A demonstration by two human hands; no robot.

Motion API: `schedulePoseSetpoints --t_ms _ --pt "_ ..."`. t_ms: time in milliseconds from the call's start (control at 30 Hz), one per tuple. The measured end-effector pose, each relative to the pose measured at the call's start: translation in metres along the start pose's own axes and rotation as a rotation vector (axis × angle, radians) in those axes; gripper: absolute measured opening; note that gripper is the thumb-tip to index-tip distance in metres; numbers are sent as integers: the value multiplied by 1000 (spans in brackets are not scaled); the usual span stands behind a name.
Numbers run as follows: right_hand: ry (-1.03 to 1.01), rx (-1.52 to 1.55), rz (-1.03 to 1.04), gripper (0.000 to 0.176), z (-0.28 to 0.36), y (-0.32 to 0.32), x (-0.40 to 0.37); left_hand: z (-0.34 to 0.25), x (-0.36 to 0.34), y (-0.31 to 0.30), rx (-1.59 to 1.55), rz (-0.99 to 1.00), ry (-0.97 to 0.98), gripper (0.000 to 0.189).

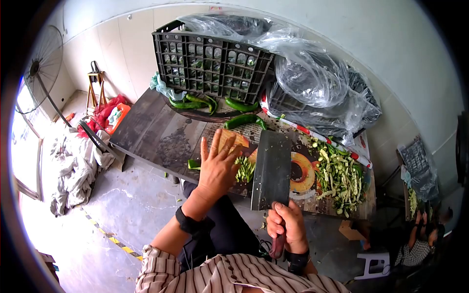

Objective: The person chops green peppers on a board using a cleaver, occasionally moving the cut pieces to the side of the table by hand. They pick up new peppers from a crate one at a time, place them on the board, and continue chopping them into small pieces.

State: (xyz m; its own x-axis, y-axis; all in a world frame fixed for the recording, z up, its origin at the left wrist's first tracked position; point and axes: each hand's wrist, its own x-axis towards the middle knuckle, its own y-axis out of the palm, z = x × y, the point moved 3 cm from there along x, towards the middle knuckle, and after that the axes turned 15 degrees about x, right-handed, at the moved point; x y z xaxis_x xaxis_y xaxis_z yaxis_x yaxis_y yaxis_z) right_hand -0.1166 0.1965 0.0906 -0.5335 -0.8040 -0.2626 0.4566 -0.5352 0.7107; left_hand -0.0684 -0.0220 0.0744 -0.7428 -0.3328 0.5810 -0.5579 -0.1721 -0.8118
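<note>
— Where were the slices (245, 170)?

— In a small pile on the table (141, 122), between the left hand (217, 168) and the knife (271, 168); a green stub (194, 164) lay on the hand's other side, near the front edge.

— And the grip?

— The left hand was spread, palm down, just beside the slices; I couldn't tell whether it pressed on anything; the right hand (289, 225) was wrapped round the knife's handle, the blade's broad face showing.

— Which step was that?

— Chopping, I'd judge; another stroke would have called for the blade turned onto its edge and the left fingertips tucked in, clear of it.

— Was there room?

— Most lay at the table's left end, largely bare; rightward, the heap (339, 183) of cut pieces crowded the knife; behind lay a whole pepper (244, 120), then the crate (210, 63) and bags (312, 73) closed off the back; the right hand hung on the near side of the front edge, where scraps could easily have dropped to the floor (134, 195).
</note>
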Motion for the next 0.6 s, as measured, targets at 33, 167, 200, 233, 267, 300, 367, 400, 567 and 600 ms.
schedulePoseSetpoints --t_ms 33,167,200,233,267,300,367,400,567,600 --pt "4 12 -8 16 0 -2 0 4 2 1 -20 -2 -47 44" --pt "-23 18 -76 18 0 -14 0 9 12 -2 -89 -71 -118 45" --pt "-11 33 -62 19 -2 -21 1 8 12 -5 -13 -80 -80 46" --pt "-9 33 -62 19 -3 -22 3 5 12 -5 26 -86 -46 51" --pt "-11 35 -75 19 -4 -24 3 6 13 -5 2 -85 -73 61" --pt "-15 37 -89 20 -4 -26 3 6 14 -4 -22 -83 -99 72" --pt "-5 40 -104 20 -6 -27 3 4 9 -1 -48 -35 -86 74" --pt "3 37 -112 20 -6 -27 4 3 6 1 -72 5 -77 77" --pt "25 14 -160 18 -16 -45 -3 4 -18 -11 -25 116 -122 68" --pt "23 12 -183 16 -19 -48 -5 7 -22 -9 -25 142 -120 67"
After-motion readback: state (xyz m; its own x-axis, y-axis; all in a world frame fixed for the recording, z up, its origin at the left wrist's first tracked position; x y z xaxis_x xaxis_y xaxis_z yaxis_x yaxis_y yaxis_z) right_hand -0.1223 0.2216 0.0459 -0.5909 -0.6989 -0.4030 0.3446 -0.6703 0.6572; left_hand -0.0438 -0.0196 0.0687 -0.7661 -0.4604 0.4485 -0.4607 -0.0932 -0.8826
